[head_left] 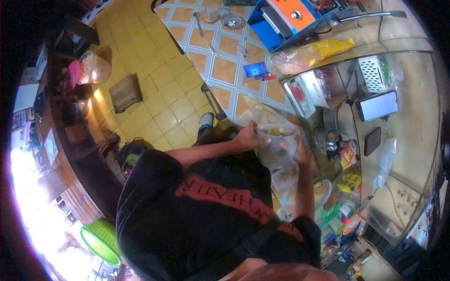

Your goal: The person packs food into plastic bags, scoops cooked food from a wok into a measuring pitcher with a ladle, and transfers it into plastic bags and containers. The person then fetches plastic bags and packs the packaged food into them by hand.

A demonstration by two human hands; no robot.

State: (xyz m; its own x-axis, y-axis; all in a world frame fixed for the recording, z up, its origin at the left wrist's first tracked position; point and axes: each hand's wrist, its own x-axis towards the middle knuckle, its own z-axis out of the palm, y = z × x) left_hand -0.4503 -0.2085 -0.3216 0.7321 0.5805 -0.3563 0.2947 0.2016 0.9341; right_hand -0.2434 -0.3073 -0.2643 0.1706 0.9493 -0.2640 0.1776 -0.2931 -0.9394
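A translucent plastic container point(276, 154) with some greenish-yellow food inside is held up in front of my torso, at the table's corner. My left hand point(248, 138) grips its left side near the rim, fingers bent around the edge. On the opposite side, my right hand point(296, 149) is wrapped round the container's wall. A thin clear plastic bag point(258, 114) lies just beyond the rim, close to my left hand. Beneath the container sits another clear box point(284, 179), partly hidden.
The tiled table point(225, 68) carries a ladle point(198, 25), a blue packet point(255, 70) and a glass ashtray point(231, 20). To the right are stacked plates point(338, 117), a phone point(378, 107) and a yellow bag point(314, 55). A wooden stool point(125, 93) stands on the floor.
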